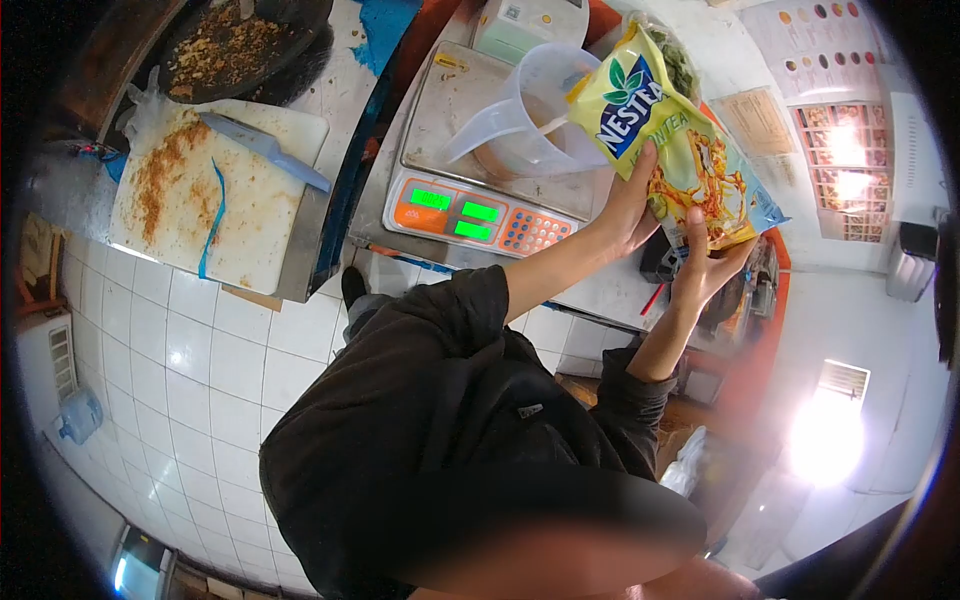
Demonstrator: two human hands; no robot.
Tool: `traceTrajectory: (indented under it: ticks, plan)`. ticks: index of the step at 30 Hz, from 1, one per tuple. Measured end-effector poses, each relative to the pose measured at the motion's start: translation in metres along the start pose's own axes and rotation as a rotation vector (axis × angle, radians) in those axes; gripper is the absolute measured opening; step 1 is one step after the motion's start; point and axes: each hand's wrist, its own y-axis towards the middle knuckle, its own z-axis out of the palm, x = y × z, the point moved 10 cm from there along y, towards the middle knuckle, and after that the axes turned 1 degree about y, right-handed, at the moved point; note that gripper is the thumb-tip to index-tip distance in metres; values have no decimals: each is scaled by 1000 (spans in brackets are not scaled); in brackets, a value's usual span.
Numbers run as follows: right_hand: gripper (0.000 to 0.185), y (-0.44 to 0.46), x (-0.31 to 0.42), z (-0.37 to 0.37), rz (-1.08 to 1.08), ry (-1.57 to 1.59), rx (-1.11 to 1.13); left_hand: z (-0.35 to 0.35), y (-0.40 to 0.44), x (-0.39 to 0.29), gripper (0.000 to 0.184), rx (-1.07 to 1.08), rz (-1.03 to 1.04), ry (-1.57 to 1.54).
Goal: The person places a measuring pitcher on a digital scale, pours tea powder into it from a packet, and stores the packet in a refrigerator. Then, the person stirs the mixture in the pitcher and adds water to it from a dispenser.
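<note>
Both my hands hold a yellow Nestea bag (705,165), tilted with its upper left corner over a clear plastic measuring jug (540,120). My left hand (635,200) grips the bag near its label, and my right hand (705,265) supports its lower end. Something pale lies between the bag's corner and the jug; whether it is a stream of powder, I cannot tell. The jug rests on the metal plate (450,110) of an orange and white scale (480,215) with lit green displays. Some brownish content shows inside the jug.
At the left, a white cutting board (255,230) carries a knife (265,150), a blue strip (213,220) and brown crumbs. Behind it sits a dark pan (225,50) with bits of food. A pale green box (530,28) stands behind the scale. A red stick (652,299) lies near my right forearm.
</note>
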Motion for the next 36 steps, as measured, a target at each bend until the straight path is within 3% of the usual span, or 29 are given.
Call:
traceTrajectory:
  ticks: [13, 17, 19, 26, 29, 31, 36]
  plan:
    - [59, -2, -2, 5, 4, -16, -9, -1, 6, -8, 57, -67, 56, -48]
    - [59, -2, -6, 2, -27, -45, -22, 2, 4, -8, 59, -57, 46, -24]
    - [60, -2, -9, -1, -8, -20, -45, 1, 4, -3, 74, -69, 7, 103]
    - [68, -1, -6, -2, 23, 25, -42, 4, 0, 3, 75, -32, -41, 139]
    - [69, -1, -1, -1, -8, 36, -33, 15, 1, 0, 74, 12, -31, 136]
    - [70, 0, 2, -3, -45, 30, -45, 23, 1, -3, 56, 31, -35, -48]
    - [72, 1, 9, -2, -55, 23, -37, 31, 0, -12, 56, 32, 22, -37]
